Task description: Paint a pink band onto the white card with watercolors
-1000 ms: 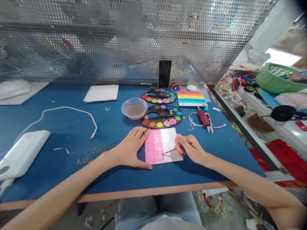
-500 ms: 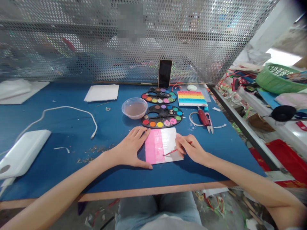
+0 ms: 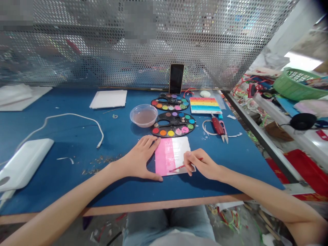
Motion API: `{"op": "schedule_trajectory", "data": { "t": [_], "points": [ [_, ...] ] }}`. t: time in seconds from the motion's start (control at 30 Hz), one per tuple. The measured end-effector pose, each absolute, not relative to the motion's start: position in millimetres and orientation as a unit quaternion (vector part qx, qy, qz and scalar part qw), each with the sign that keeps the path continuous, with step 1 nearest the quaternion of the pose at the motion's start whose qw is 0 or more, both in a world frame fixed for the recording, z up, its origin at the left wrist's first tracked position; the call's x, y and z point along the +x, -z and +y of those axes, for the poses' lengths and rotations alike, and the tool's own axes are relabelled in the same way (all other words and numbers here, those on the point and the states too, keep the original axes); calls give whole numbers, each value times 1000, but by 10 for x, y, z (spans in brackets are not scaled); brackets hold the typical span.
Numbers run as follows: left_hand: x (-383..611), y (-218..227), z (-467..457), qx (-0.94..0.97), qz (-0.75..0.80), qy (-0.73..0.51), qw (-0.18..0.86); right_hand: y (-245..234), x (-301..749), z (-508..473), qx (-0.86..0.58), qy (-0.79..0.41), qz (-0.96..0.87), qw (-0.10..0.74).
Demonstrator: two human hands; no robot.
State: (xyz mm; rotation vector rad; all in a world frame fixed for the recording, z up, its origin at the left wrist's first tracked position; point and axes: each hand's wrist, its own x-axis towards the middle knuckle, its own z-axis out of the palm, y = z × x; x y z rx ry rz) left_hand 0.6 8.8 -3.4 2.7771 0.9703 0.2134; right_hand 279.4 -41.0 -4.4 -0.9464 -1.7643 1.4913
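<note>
A white square board [image 3: 181, 147] lies on the blue table, its left side painted in a darker and a lighter pink band. My left hand [image 3: 142, 159] is spread open, its thumb and fingertips touching the board's left edge. Pinched in my right hand [image 3: 201, 164] is a thin red paintbrush [image 3: 180, 167], its tip on the lower part of the lighter pink band. Just behind the board sits a black paint palette [image 3: 174, 124] with several colour wells, some pink paint among them. To its left stands a clear plastic bowl [image 3: 144, 116] of cloudy water.
Behind are a second palette [image 3: 169, 102], an upright phone [image 3: 176, 79] and a rainbow-striped board [image 3: 205, 105]. Red-handled snips [image 3: 217, 125] lie to the right. On the left are white sheets [image 3: 109, 99], a white cable [image 3: 74, 115] and a power bank [image 3: 25, 164]. A perforated metal screen [image 3: 107, 61] borders the back.
My right hand has moved slightly toward me and left, bringing the brush tip down the lighter pink band toward the board's near edge. My left hand stays in place.
</note>
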Motion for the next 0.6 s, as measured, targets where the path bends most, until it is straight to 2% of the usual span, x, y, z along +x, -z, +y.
{"op": "schedule_trajectory", "data": {
  "t": [0.17, 0.33, 0.5, 0.6],
  "points": [
    [9, 34, 89, 938, 325, -75, 97, 21, 2789, -405, -376, -560, -653, 343],
    [13, 29, 87, 936, 324, -85, 107, -10, 2767, -425, -358, -574, -679, 284],
    [12, 30, 83, 935, 328, -83, 109, -2, 2769, -430, -370, -572, -657, 324],
    [12, 31, 85, 936, 327, -80, 105, -5, 2765, -427, -347, -581, -673, 298]
  ]
}}
